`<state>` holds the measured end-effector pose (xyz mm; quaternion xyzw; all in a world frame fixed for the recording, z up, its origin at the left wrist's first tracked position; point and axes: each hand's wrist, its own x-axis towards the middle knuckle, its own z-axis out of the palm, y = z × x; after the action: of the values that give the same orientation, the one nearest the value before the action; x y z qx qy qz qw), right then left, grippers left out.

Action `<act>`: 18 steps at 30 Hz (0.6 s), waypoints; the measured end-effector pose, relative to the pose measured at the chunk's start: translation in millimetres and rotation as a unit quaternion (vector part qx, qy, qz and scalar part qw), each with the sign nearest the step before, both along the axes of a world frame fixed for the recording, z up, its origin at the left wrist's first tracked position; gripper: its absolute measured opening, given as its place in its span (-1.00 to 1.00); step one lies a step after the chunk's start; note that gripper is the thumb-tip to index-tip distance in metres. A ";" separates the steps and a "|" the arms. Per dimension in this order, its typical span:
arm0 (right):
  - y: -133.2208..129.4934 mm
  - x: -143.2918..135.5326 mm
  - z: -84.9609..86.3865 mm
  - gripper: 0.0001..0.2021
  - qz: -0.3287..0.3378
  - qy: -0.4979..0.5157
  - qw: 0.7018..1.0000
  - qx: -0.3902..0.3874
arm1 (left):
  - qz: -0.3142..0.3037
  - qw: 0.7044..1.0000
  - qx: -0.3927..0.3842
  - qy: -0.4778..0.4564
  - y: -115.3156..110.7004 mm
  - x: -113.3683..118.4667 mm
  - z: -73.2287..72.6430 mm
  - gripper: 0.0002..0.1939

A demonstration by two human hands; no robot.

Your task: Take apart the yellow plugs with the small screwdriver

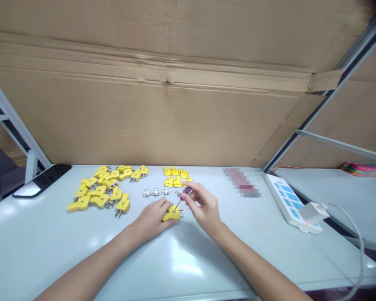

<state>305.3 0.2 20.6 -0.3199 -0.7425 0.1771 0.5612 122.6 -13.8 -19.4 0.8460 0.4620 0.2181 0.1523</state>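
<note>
A yellow electrical plug point(170, 215) lies on the table with its metal prongs pointing right. My left hand point(156, 216) grips its left end between fingers and thumb. Above it, my right hand point(205, 205) pinches the dark red handle of a screwdriver point(178, 204), whose thin shaft slants down to the screw hole in the plug's top face. Just behind the hands lie a few tiny screws point(178, 193), three white plug inserts point(156, 192) with metal contacts, and several yellow plug shell halves point(177, 182).
Several yellow plugs point(97, 191) are heaped at the left. A dark phone-like slab point(44, 180) rests at the far left. On the right stands a white power strip point(285, 196) with a charger point(313, 212) and its cable; a blurred-out item point(242, 182) lies nearby. Cardboard point(175, 121) walls the back.
</note>
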 end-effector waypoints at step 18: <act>16.6 13.0 9.9 -0.73 -0.019 -0.016 0.980 -0.197 | 0.115 0.986 0.121 0.005 7.7 -21.5 10.1 -0.70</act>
<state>318.2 16.8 30.5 -0.4409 -0.6957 0.3044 0.4785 101.1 -6.1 -9.4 0.8004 0.5273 0.2844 0.0199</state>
